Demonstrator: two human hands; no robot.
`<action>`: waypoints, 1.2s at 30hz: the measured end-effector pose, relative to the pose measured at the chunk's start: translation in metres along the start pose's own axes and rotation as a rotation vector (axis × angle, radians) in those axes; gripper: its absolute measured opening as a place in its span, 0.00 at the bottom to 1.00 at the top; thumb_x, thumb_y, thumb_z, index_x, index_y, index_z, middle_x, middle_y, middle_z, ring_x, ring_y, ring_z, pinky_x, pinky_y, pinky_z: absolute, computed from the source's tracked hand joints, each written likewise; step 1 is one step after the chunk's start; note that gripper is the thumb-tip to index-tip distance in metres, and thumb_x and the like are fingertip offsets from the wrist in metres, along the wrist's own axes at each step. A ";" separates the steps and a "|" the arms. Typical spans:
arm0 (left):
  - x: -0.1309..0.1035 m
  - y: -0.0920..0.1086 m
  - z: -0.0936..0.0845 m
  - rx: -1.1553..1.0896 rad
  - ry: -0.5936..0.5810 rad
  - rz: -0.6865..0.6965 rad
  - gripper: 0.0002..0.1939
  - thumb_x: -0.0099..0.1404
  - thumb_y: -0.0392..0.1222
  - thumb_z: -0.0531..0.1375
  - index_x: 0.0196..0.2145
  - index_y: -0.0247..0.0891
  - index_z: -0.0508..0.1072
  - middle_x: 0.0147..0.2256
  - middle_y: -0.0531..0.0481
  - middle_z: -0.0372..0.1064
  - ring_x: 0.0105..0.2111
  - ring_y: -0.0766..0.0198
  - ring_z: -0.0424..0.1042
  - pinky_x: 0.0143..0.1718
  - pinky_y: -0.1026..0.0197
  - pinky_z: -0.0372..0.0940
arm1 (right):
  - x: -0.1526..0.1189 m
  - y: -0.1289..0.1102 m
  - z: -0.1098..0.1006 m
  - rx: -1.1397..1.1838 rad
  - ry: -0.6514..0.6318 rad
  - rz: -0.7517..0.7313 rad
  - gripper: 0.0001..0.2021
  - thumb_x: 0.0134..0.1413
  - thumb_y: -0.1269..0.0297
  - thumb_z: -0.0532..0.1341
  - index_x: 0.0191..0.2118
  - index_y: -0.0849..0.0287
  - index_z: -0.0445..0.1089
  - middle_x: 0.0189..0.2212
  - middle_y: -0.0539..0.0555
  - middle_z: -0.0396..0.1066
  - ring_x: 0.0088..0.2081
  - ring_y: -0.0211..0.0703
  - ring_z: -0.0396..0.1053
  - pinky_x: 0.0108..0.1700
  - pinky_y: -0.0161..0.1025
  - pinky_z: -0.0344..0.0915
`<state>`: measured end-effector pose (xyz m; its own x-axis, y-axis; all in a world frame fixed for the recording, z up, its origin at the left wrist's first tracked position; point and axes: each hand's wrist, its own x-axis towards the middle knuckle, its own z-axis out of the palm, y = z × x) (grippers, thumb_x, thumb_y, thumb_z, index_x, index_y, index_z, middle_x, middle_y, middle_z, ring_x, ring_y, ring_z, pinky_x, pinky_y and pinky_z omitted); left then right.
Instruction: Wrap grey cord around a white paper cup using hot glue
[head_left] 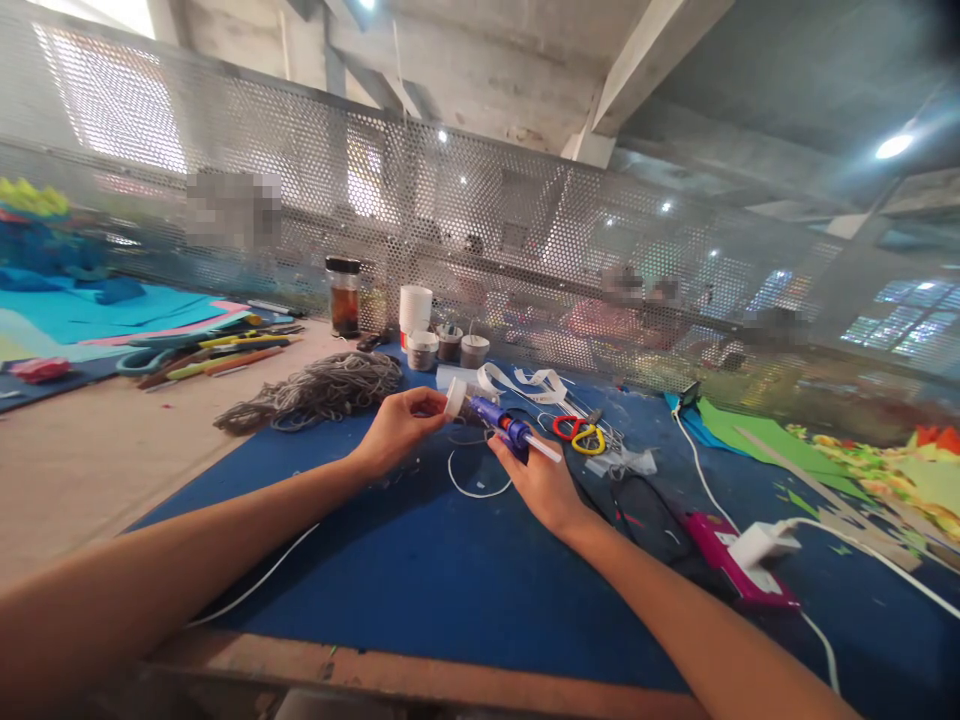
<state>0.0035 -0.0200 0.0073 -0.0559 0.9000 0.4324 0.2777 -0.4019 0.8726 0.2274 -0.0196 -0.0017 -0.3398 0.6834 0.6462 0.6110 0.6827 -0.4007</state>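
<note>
My left hand pinches a small white round piece, perhaps a little cup or lid, over the blue mat. A blue hot glue gun is in my right hand, with a white glue stick poking out of its back end. Its nozzle points at the white piece; whether they touch I cannot tell. Just beyond the glue gun lie scissors with red and yellow handles. A length of white cord curves on the mat below my hands.
A heap of grey cord lies at the left. Behind stand small grey cups, stacked white cups and a dark-lidded jar. At right are a magenta power strip, its cables and green paper. A perforated metal screen borders the back.
</note>
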 end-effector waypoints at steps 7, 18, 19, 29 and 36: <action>-0.001 0.000 -0.001 0.018 -0.006 0.005 0.11 0.54 0.44 0.63 0.33 0.36 0.75 0.31 0.49 0.74 0.33 0.61 0.71 0.38 0.60 0.63 | 0.001 -0.002 -0.003 0.008 -0.013 -0.012 0.13 0.61 0.53 0.54 0.38 0.58 0.68 0.24 0.51 0.71 0.26 0.40 0.69 0.30 0.35 0.62; -0.001 0.002 0.000 0.016 -0.015 -0.005 0.10 0.53 0.43 0.63 0.34 0.36 0.75 0.31 0.48 0.75 0.33 0.61 0.72 0.39 0.59 0.64 | 0.000 -0.002 -0.001 -0.011 -0.008 -0.021 0.14 0.61 0.53 0.53 0.39 0.57 0.68 0.25 0.51 0.71 0.25 0.41 0.69 0.29 0.35 0.62; -0.002 0.003 0.000 0.016 -0.014 -0.009 0.10 0.53 0.43 0.63 0.34 0.36 0.75 0.31 0.48 0.75 0.33 0.61 0.72 0.39 0.59 0.64 | 0.000 -0.002 -0.001 -0.020 -0.002 -0.020 0.14 0.61 0.52 0.53 0.39 0.57 0.68 0.25 0.51 0.71 0.25 0.41 0.69 0.29 0.35 0.62; -0.002 -0.002 0.001 0.008 -0.010 0.000 0.11 0.54 0.43 0.63 0.34 0.36 0.75 0.31 0.48 0.75 0.32 0.61 0.72 0.38 0.60 0.64 | -0.001 -0.003 0.000 -0.065 0.001 -0.015 0.13 0.61 0.53 0.54 0.39 0.57 0.68 0.27 0.53 0.73 0.28 0.44 0.72 0.31 0.36 0.62; -0.003 0.001 0.002 0.017 -0.008 -0.001 0.11 0.53 0.44 0.63 0.34 0.36 0.76 0.31 0.48 0.75 0.33 0.60 0.72 0.39 0.59 0.65 | -0.002 -0.003 0.001 -0.082 0.008 -0.027 0.13 0.61 0.54 0.54 0.40 0.57 0.69 0.27 0.53 0.73 0.29 0.45 0.73 0.30 0.35 0.63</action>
<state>0.0059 -0.0233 0.0064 -0.0491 0.9017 0.4295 0.2940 -0.3979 0.8690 0.2257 -0.0231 -0.0022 -0.3518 0.6626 0.6612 0.6585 0.6772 -0.3283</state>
